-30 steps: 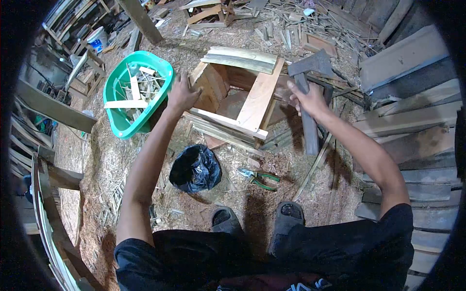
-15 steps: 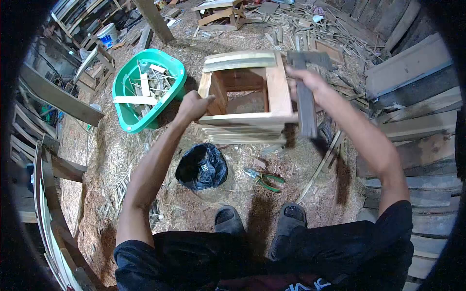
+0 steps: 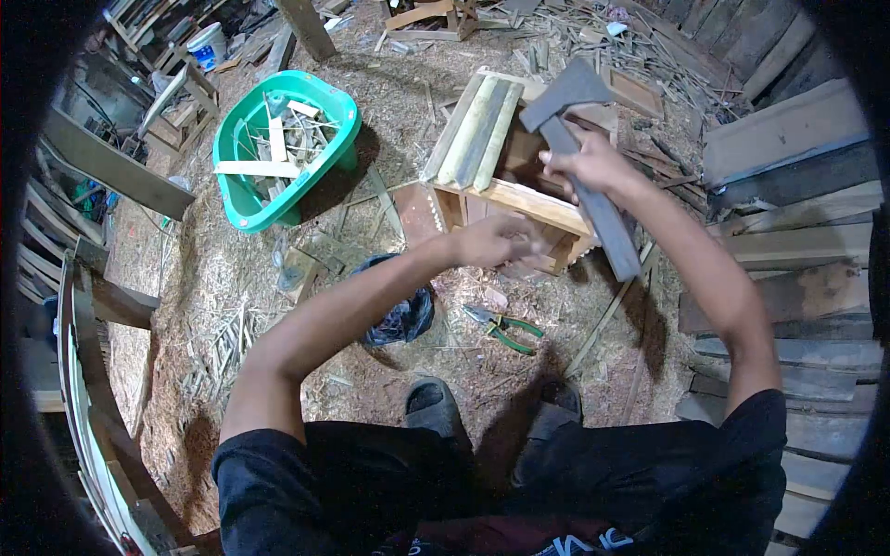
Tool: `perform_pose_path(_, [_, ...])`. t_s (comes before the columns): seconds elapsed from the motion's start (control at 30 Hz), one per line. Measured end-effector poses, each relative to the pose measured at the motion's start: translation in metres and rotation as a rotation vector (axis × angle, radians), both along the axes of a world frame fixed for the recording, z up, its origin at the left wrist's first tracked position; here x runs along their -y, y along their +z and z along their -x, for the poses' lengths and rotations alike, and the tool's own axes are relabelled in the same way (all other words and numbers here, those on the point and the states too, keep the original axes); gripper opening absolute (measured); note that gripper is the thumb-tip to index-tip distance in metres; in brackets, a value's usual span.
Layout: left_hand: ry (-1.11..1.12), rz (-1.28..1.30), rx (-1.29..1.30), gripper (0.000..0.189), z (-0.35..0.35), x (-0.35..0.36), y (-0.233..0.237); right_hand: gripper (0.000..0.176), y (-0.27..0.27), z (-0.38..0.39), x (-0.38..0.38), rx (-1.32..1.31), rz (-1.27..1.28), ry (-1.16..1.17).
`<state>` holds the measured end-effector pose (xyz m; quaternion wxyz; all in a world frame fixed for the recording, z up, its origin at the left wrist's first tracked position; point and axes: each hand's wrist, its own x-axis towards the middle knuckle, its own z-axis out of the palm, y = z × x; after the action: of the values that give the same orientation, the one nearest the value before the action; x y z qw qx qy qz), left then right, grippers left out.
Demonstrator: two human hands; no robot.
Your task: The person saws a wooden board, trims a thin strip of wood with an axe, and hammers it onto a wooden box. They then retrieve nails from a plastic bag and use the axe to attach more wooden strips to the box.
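While the right grip (image 3: pixel 591 171) is closed tight round the hatchet (image 3: pixel 567 93), handle slanting down to the right, the wooden box (image 3: pixel 482 139) lies just below and left of it. The left grip (image 3: pixel 496 243) touches the box's near edge, but it is blurry, so I cannot tell if it holds. Sawdust floor (image 3: pixel 232 306), green tub (image 3: pixel 243 208) far left.
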<state>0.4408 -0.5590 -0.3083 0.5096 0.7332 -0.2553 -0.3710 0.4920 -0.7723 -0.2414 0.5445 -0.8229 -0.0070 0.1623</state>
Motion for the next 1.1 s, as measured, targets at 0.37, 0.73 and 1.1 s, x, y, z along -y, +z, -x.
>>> perform_pose_path(0.37, [0.191,-0.174,1.361,0.031,-0.018,-0.092,0.037,0.029,-0.028,0.006,0.012,-0.13,-0.25,-0.039])
perform_pose_path(0.73, [0.227,-0.152,1.534,0.041,-0.05,-0.083,-0.014,0.029,-0.014,0.001,0.018,-0.188,-0.349,-0.028])
perform_pose_path(1.1, [0.218,-0.356,1.54,0.049,-0.069,-0.044,-0.01,0.028,-0.009,0.01,-0.001,0.133,-0.077,-0.019])
